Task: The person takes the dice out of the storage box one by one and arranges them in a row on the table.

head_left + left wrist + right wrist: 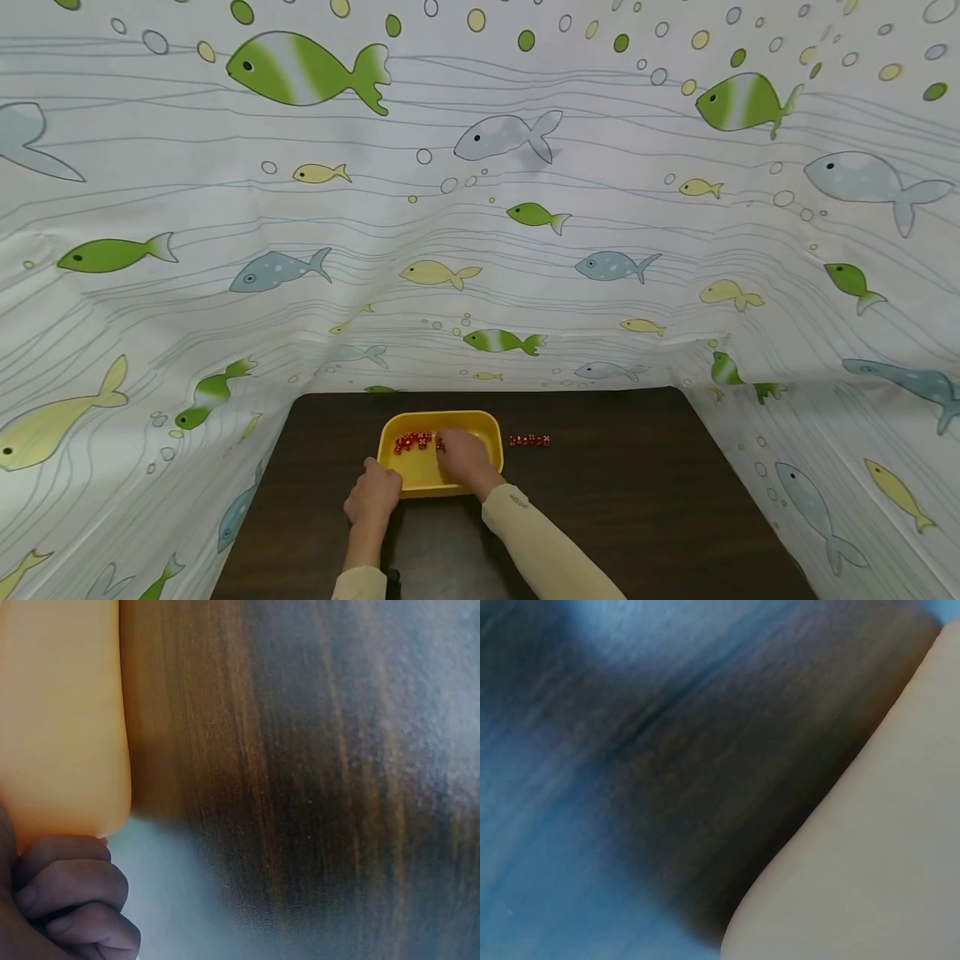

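A yellow tray (417, 486) stands on the dark table, with several small red dice (408, 442) along its far left part. My left hand (372, 493) grips the tray's near left corner. In the left wrist view, curled fingers (75, 885) sit against the end of the tray's wall (64, 712). My right hand (465, 458) is inside the tray, fingertips down beside red dice; whether it pinches one is hidden. To the right of the tray, several more red dice (529, 440) lie in a short row. The right wrist view shows mostly bare skin and blurred table.
The dark wood table (615, 500) spreads out on both sides of the tray. A white sheet printed with fish (502, 340) rises behind the table and along its left and right sides.
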Demonstrator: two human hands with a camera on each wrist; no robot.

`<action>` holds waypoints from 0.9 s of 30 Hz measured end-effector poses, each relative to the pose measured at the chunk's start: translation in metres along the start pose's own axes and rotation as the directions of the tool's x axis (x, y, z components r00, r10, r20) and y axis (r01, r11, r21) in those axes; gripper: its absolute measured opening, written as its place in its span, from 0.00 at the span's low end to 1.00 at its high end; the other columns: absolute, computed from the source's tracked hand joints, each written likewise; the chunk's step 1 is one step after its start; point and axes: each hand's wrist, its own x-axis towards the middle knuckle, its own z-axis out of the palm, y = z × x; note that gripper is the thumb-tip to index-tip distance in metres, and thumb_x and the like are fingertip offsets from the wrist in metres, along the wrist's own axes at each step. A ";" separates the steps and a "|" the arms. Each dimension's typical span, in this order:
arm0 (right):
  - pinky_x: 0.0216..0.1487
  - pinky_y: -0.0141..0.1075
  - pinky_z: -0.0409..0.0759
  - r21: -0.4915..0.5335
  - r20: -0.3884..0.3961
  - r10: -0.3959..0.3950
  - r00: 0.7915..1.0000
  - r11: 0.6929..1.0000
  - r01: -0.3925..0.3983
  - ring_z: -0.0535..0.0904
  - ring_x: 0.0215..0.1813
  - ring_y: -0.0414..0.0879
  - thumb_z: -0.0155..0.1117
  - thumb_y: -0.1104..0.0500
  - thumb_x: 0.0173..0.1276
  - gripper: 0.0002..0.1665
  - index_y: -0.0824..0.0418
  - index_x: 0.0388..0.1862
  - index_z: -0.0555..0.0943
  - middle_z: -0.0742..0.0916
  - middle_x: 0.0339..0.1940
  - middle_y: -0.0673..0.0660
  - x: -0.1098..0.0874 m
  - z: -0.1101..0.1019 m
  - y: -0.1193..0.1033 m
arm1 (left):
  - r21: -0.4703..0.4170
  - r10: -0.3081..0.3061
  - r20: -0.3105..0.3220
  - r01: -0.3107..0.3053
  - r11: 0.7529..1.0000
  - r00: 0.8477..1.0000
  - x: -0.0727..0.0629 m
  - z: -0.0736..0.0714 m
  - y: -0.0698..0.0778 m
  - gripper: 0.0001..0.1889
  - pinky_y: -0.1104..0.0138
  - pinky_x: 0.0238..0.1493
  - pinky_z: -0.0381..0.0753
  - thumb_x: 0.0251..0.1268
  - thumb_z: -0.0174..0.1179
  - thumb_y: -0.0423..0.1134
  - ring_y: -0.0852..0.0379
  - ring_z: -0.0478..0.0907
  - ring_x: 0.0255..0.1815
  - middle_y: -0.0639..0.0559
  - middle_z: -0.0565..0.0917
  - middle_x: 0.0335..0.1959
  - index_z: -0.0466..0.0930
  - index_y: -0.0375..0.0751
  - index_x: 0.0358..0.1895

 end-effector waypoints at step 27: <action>0.47 0.39 0.82 0.362 -0.276 0.086 0.957 0.932 0.021 0.79 0.40 0.41 0.68 0.55 0.78 0.10 0.51 0.55 0.85 0.88 0.45 0.50 -0.021 -0.060 0.008 | -0.013 0.011 0.001 -0.011 1.000 1.000 0.000 0.000 -0.002 0.25 0.52 0.35 0.71 0.77 0.47 0.43 0.43 0.74 0.28 0.39 0.75 0.31 0.64 0.25 0.66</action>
